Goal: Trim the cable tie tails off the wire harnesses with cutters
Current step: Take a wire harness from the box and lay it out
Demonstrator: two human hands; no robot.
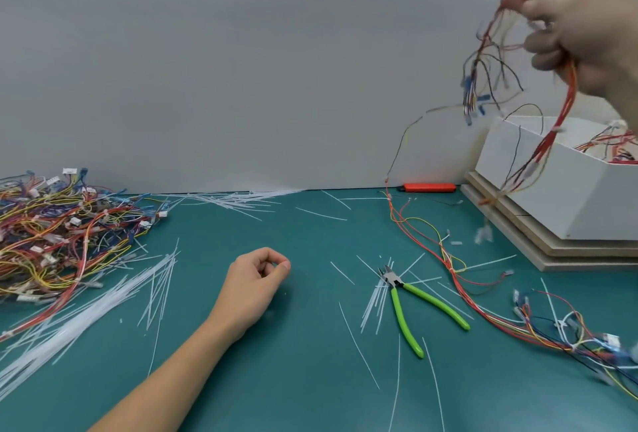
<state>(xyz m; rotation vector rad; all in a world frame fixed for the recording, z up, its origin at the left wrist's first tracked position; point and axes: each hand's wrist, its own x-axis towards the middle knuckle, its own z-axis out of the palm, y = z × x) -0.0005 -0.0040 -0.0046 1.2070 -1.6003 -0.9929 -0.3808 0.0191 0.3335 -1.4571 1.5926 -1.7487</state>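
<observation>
My right hand (587,28) is raised at the upper right and grips a wire harness (566,103) of red, yellow and black wires, which dangles over the white box (538,183). Green-handled cutters (414,304) lie on the teal mat (303,345), jaws pointing away from me, touched by neither hand. My left hand (257,279) rests on the mat left of the cutters, fingers curled with thumb against forefinger; I see nothing in it. Another harness (483,300) trails across the mat at the right.
A large pile of coloured harnesses (62,235) sits at the left. Cut white tie tails (103,300) are strewn over the mat. The white box holds more harnesses and stands on stacked wooden boards (552,252). An orange tool (429,187) lies by the grey wall.
</observation>
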